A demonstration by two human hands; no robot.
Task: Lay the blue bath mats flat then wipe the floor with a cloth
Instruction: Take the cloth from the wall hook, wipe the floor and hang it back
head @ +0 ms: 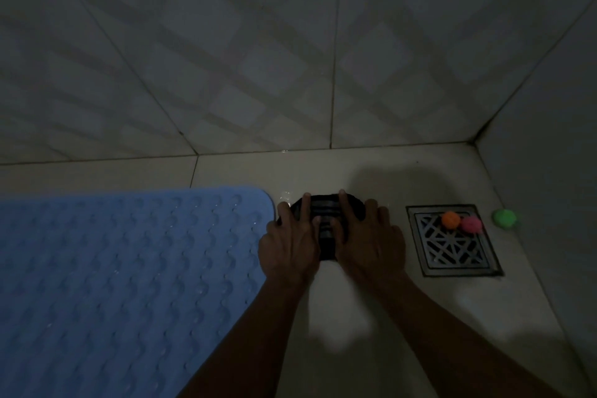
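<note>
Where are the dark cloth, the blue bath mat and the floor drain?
dark cloth (324, 208), head view, striped top between the fingers.
blue bath mat (113, 268), head view, bumpy middle.
floor drain (452, 249), head view, metal grate.

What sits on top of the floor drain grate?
An orange ball and a pink ball rest on the far edge of the drain grate. Whatever lies below its slots is too dark to see.

A dim bathroom: tiled wall (226, 58), tiled floor (371, 317), floor drain (452, 242), blue bath mat (113, 284)
</note>
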